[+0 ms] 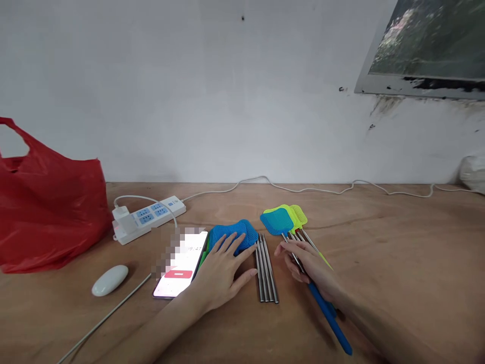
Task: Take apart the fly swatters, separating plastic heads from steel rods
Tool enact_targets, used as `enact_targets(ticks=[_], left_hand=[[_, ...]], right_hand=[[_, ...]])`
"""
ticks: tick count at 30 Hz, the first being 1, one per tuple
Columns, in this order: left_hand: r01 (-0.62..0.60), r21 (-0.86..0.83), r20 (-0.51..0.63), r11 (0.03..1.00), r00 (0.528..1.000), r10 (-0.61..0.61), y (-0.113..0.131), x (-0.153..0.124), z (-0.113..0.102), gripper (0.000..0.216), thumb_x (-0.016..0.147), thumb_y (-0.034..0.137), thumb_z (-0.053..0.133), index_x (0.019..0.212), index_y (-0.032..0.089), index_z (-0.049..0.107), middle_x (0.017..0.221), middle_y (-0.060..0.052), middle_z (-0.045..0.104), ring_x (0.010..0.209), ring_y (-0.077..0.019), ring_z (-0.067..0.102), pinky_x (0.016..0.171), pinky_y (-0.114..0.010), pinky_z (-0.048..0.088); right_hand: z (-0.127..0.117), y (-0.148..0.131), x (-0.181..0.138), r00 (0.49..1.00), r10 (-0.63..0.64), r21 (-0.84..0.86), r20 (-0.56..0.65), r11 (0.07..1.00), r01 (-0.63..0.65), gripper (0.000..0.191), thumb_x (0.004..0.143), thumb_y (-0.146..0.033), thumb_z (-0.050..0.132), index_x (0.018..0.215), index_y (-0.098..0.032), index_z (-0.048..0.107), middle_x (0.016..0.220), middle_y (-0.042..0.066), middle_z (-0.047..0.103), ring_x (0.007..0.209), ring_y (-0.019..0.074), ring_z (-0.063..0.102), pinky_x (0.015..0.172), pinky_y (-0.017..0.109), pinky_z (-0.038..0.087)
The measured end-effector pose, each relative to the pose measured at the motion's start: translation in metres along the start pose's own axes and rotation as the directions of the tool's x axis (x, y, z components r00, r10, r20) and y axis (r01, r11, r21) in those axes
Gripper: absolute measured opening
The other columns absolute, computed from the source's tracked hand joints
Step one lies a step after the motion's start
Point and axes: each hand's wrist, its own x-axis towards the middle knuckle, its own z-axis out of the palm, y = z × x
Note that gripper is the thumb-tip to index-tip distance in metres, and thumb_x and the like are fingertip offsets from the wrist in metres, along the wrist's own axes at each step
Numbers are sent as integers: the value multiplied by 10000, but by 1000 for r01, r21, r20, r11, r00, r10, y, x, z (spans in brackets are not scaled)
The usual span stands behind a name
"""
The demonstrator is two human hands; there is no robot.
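My left hand (pixel 225 270) lies flat with its fingers spread over a stack of blue mesh fly swatter heads (pixel 248 233). A bit of green shows beside them under the hand. Just right of my left thumb, several silver metal rods (pixel 267 275) lie side by side. My right hand (pixel 310 265) is closed round the metal shaft of a blue fly swatter (pixel 277 221), whose blue handle points toward me. That swatter's head overlaps the yellow-green fly swatters (pixel 300 215) lying on the table; their handles are partly hidden by my right hand and forearm.
Left of my left hand lies a lit phone (pixel 181 265) with a cable. A white mouse-shaped object (pixel 110 280), a power strip (pixel 149 216) and a red plastic bag (pixel 49 202) stand further left. A white cord (pixel 303 190) runs along the wall.
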Motion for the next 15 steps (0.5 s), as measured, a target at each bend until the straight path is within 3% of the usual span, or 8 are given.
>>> enact_targets(ticks=[8, 15], left_hand=[[75, 28, -5, 997, 997, -75, 0, -3, 3, 498, 1026, 505, 451, 1378, 172, 567, 1530, -171, 475, 1396, -385, 454, 1114, -591, 414], [45, 26, -42, 999, 998, -44, -3, -5, 3, 391, 1032, 444, 471, 1259, 153, 601, 1467, -171, 548, 1362, -362, 503, 1101, -570, 444]], right_hand=[[-2, 4, 3, 1000, -16, 9, 13, 1000, 16, 446, 801, -613, 633, 782, -168, 665, 418, -93, 422, 315, 39, 260, 332, 190, 171], [-1, 4, 1, 999, -28, 19, -17, 999, 29, 461, 795, -622, 624, 760, -166, 678, 412, -85, 422, 305, 42, 275, 330, 192, 178]])
